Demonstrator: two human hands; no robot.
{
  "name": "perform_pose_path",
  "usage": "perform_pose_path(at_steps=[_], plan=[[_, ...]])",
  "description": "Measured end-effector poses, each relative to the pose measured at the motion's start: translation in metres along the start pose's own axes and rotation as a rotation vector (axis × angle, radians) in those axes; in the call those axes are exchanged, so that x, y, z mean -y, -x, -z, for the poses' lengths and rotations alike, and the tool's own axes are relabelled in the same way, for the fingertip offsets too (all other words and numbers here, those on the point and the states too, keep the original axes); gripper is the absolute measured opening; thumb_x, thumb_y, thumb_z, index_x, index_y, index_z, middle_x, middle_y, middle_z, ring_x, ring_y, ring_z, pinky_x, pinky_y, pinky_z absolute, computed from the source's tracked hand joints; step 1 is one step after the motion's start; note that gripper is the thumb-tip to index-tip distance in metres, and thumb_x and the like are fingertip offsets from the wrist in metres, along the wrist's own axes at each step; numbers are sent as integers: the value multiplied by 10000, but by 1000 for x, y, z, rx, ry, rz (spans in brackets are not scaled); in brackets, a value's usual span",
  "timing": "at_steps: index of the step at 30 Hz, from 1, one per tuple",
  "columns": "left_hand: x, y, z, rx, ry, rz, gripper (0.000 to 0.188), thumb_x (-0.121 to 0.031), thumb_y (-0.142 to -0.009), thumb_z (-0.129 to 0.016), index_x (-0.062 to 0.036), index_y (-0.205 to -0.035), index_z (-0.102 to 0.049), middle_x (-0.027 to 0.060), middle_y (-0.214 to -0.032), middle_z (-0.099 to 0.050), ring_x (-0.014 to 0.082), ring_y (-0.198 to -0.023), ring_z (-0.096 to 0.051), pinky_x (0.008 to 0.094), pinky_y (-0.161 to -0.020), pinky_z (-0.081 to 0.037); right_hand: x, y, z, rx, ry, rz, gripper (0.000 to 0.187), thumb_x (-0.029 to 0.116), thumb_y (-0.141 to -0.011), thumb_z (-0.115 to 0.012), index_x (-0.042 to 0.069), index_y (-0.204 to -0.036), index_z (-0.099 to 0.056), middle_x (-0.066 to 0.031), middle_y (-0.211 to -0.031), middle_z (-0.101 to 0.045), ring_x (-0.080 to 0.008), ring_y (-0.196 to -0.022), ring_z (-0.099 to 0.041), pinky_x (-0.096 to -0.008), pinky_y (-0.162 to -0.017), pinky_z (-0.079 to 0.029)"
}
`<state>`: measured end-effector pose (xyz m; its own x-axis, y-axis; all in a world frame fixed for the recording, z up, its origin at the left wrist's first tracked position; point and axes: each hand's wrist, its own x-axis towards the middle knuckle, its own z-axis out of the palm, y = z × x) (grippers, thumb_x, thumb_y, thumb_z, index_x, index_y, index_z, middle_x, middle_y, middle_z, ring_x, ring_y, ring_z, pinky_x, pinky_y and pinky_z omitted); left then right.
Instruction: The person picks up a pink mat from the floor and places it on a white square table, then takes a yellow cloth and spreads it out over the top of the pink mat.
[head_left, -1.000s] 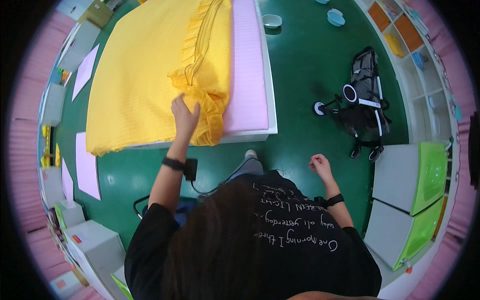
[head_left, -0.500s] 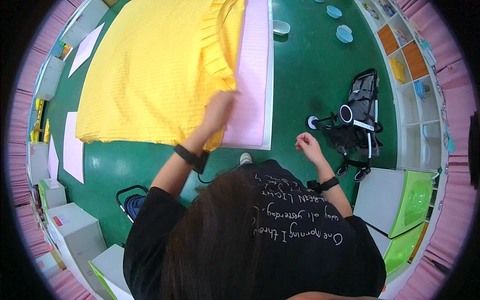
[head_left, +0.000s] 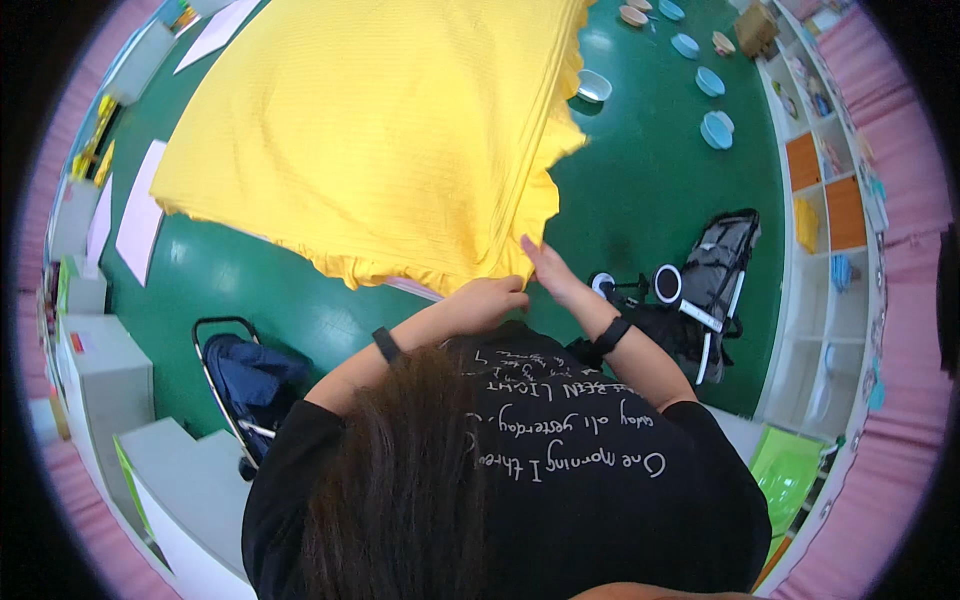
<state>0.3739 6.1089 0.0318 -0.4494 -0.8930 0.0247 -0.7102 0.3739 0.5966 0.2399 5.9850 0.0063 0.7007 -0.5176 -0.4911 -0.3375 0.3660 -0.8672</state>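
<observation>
A large yellow bed sheet with a ruffled border is spread over the bed or mattress before me. Its ruffle hangs along the near and right sides. At the near right corner, my left hand is closed on the sheet's edge, its fingertips tucked against the fabric. Just right of it, my right hand pinches the ruffle, with the thumb lying on top of the cloth. Below the near ruffle a strip of pink mattress shows; the sheet hides most of what lies under it.
A folded grey and black stroller stands on the green floor to my right, beside white shelves. Behind my left arm is a navy stroller. Basins lie at the far right, pale panels at the left.
The sheet's right side now reaches over the pink strip that was bare. My right hand, formerly free, has come left and taken hold of the corner; my left hand has moved nearer to me.
</observation>
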Motion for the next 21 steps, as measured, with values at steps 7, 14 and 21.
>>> perform_pose_path(at_steps=[7,14,21], plan=[[-34,10,-29,-150,136,280,187,-52,-754,-559,-93,-936,-576,107,-871,-543,312,-796,-578,399,-665,-476,-19,-3,16,169,-155,215,383,91,-870,-603,-10,-1223,-492,-67,-1168,-585,-178,-1048,-554,-314,-905,-434],[-6,45,-71,-782,701,803,352,-239,-949,-439,-8,-1210,-488,156,-999,-621,246,-883,-617,354,-770,-497,16,22,21,351,-439,183,408,108,-912,-554,24,-1286,-415,-76,-1245,-531,-199,-1113,-543,-344,-933,-466],[4,34,-6,-1362,1516,454,403,-300,-979,-374,-16,-1260,-435,106,-1245,-531,221,-1122,-524,391,-973,-413,32,34,13,470,-589,110,410,139,-920,-541,70,-1302,-410,-70,-1236,-543,-218,-1069,-577,-376,-849,-522]])
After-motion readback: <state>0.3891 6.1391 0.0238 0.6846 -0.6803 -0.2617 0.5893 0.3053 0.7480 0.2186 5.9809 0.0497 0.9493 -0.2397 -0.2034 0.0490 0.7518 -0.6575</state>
